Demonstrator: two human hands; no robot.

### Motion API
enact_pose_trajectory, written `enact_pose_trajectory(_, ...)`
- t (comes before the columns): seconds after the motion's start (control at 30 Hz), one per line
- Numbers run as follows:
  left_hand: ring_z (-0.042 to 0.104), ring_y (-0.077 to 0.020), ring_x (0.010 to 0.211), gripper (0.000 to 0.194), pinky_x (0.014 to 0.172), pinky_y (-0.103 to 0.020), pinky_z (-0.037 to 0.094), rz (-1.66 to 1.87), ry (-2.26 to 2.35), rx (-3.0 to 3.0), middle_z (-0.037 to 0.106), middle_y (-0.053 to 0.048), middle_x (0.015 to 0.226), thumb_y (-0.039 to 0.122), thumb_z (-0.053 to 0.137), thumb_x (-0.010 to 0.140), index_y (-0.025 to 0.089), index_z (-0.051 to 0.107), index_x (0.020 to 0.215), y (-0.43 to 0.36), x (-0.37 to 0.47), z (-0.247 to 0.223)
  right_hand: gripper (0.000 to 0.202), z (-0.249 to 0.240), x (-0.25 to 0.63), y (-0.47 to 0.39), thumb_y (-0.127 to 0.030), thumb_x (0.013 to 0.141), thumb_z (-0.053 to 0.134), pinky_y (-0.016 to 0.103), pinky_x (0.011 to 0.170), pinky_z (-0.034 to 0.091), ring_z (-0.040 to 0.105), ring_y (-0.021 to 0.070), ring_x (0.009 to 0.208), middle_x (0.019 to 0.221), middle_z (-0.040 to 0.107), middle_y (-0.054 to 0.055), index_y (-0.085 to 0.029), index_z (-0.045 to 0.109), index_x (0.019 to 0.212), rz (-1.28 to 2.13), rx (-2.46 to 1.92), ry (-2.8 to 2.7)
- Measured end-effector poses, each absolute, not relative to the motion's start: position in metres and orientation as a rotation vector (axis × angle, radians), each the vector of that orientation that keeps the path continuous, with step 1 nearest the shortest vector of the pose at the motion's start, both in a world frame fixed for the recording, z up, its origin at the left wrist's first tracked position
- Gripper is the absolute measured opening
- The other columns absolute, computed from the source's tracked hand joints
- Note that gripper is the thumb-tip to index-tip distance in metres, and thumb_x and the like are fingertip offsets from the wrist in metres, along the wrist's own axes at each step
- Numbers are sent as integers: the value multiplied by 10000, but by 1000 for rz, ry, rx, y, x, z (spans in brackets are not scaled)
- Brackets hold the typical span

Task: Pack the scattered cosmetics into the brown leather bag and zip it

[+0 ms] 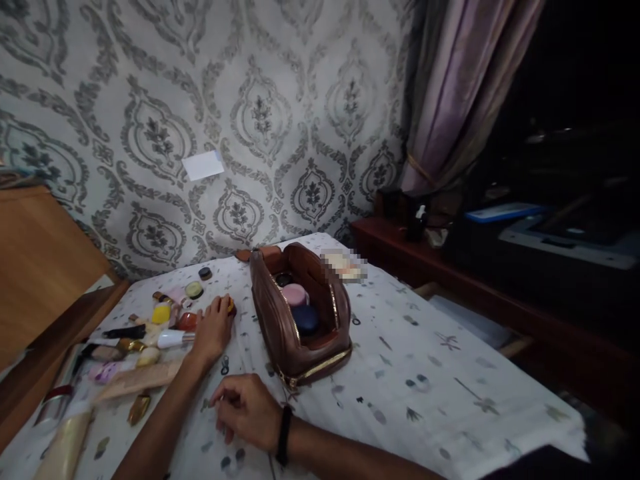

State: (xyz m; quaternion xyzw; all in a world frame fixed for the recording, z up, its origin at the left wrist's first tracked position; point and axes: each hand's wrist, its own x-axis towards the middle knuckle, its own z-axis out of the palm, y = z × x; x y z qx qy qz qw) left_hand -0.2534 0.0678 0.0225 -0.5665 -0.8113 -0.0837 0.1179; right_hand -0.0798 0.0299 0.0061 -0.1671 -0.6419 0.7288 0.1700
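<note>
My left hand (pixel 214 327) is among the cosmetics on the left of the table, its fingers curled over a small dark red and yellow item (pixel 231 307), mostly hidden. An orange-red container (pixel 187 322) and a white-handled brush (pixel 173 339) lie right beside that hand. Loosely bent, my right hand (pixel 247 407) rests in front of the bag with nothing visible in it; a black band circles its wrist. The brown makeup bag (pixel 267 333) stands unzipped, holding a pink round case (pixel 295 294) and a dark blue rounded item (pixel 304 320).
Several tubes, brushes and bottles spread over the left side, including a beige tube (pixel 143 379), a yellow item (pixel 161 313) and an open small jar (pixel 194 289). A patterned white cloth (pixel 430 393) covers the table. A dark red wooden cabinet (pixel 390 247) stands at right.
</note>
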Motion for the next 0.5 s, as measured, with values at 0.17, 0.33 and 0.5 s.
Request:
enact_pose_trajectory(0.17, 592, -281, 997, 324, 848, -403, 460, -361, -2392, -1716, 561, -127, 1131, 256, 479, 927, 160, 485, 1237, 66, -258, 34, 168, 7, -79, 31, -59, 691, 498, 135, 362, 368, 484, 54, 382, 549, 550, -62, -144, 631, 752, 2073, -464, -1814)
enact_pose_trajectory(0.33, 580, -261, 986, 327, 843, -385, 458, -589, -2434, -1735, 553, -89, 1086, 278, 530, 879, 188, 513, 1193, 64, -265, 33, 138, 5, -80, 32, -102, 717, 508, 128, 364, 366, 488, 50, 388, 567, 557, -56, -147, 623, 778, 2065, -431, -1806)
enact_pose_trajectory(0.5, 567, -266, 1113, 517, 978, -417, 433, -1190, -2464, -1755, 587, -96, 1169, 311, 653, 743, 187, 539, 1232, 66, -281, 28, 117, 3, -80, 34, -131, 738, 515, 125, 372, 347, 498, 51, 397, 571, 564, -52, -152, 622, 781, 2042, -418, -1837)
